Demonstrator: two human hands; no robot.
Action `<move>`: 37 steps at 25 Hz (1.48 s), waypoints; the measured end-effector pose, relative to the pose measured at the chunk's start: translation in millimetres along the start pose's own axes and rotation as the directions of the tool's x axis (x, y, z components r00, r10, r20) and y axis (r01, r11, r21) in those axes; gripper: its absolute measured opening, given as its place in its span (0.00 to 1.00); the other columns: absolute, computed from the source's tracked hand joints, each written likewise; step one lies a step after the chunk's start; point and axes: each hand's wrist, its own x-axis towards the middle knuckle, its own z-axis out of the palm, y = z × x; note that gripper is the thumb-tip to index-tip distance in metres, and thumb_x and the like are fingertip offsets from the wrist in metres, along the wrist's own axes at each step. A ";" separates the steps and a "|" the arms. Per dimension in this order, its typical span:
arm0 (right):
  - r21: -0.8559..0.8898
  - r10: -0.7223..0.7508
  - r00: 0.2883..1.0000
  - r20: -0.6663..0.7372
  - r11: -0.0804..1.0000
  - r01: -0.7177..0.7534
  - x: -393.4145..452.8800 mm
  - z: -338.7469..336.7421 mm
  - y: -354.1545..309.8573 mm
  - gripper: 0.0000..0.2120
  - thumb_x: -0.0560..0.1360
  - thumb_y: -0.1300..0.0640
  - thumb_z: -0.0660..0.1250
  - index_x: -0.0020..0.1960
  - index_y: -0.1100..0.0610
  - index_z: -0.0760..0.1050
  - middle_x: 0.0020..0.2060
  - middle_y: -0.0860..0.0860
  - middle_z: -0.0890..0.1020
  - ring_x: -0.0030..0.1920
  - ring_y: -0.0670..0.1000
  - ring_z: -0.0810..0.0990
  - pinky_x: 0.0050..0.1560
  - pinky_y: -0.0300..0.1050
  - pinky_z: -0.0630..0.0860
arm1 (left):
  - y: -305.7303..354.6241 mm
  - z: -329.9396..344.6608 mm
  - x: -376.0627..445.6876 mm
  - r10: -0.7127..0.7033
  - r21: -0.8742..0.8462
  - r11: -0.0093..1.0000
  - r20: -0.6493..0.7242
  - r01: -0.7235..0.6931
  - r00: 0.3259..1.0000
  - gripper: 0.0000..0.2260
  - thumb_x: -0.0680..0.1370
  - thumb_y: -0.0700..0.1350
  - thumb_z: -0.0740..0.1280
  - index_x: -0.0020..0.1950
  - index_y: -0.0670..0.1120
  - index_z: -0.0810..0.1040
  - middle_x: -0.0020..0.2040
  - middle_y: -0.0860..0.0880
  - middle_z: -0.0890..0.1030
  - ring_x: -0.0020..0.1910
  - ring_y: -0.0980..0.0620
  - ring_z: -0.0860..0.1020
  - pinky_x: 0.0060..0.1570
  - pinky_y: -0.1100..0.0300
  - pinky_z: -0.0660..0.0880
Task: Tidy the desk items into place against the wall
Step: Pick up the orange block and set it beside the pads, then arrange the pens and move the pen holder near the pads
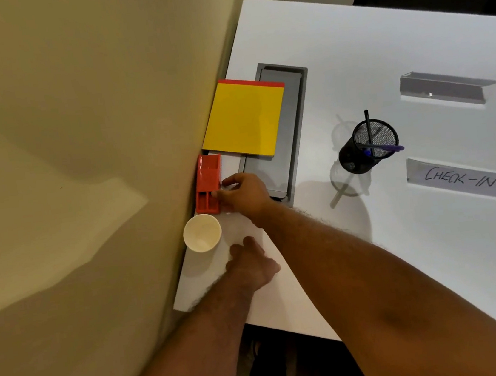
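Observation:
A red tape dispenser [207,182] lies against the beige wall [67,178] at the left edge of the white desk [404,246]. My right hand [245,192] has its fingertips closed on the dispenser's right side. Just below it stands an empty white paper cup [202,232], also by the wall. My left hand [250,265] rests on the desk right of the cup, fingers curled, holding nothing. A yellow notepad with a red top strip [244,118] lies above the dispenser, partly over a grey tray [292,138].
A black mesh pen holder [366,146] with a black pen and a purple pen stands mid-desk. To the right are a grey folded sign holder [443,87] and a "CHECK-IN" sign [461,177]. The desk's near edge runs below my forearms.

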 end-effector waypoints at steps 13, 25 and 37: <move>-0.150 -0.009 0.979 -0.203 0.988 -0.022 -98.4 -100.5 67.6 0.08 0.79 0.62 0.73 0.58 0.58 0.83 0.47 0.54 0.87 0.41 0.49 0.85 0.47 0.42 0.81 | 9.2 0.4 13.5 -0.116 -0.013 0.993 -0.037 0.116 0.993 0.47 0.70 0.69 0.75 0.79 0.46 0.61 0.74 0.40 0.69 0.64 0.40 0.77 0.59 0.46 0.81; -0.194 -0.119 0.927 -0.355 0.980 0.052 -212.9 -228.7 102.0 0.09 0.78 0.54 0.75 0.56 0.55 0.81 0.42 0.50 0.86 0.43 0.52 0.87 0.46 0.41 0.81 | 78.1 99.2 -64.6 0.297 -0.342 0.858 -0.279 -0.383 0.913 0.13 0.78 0.54 0.73 0.56 0.48 0.76 0.47 0.52 0.79 0.49 0.49 0.79 0.46 0.60 0.73; -0.302 -0.207 0.925 -0.319 0.947 0.107 -255.6 -318.6 145.8 0.10 0.78 0.51 0.73 0.57 0.52 0.81 0.42 0.49 0.85 0.41 0.47 0.87 0.46 0.44 0.84 | 131.0 182.7 -135.4 0.307 -0.371 0.802 -0.414 -0.467 0.857 0.07 0.80 0.49 0.72 0.55 0.47 0.80 0.48 0.52 0.82 0.46 0.53 0.80 0.41 0.65 0.73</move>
